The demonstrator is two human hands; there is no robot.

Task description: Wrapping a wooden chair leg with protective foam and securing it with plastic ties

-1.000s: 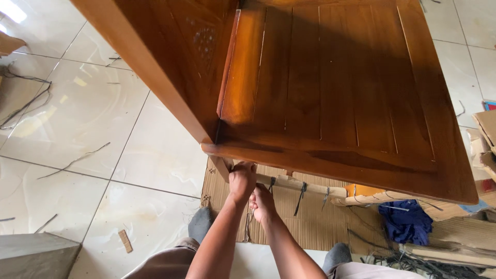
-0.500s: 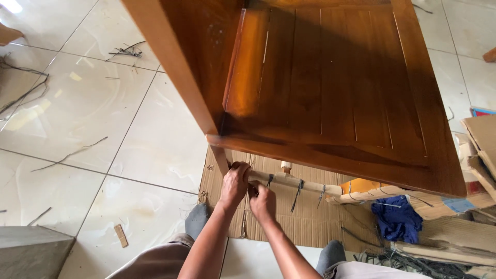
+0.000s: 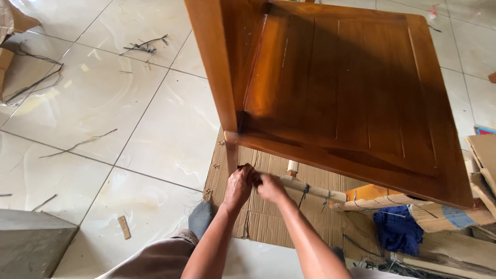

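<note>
Gripping the paper-wrapped rail just below the wooden chair's front edge, the left hand closes around its end, while the right hand pinches the wrapping beside it, above the cardboard sheet.

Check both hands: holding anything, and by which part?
Both hands, left hand and right hand, grip the paper-wrapped rail at its left end, beside the chair leg.

Cardboard-wrapped rail, pale and tied with dark straps, is seen lying horizontally beneath the glossy brown wooden chair.
</note>
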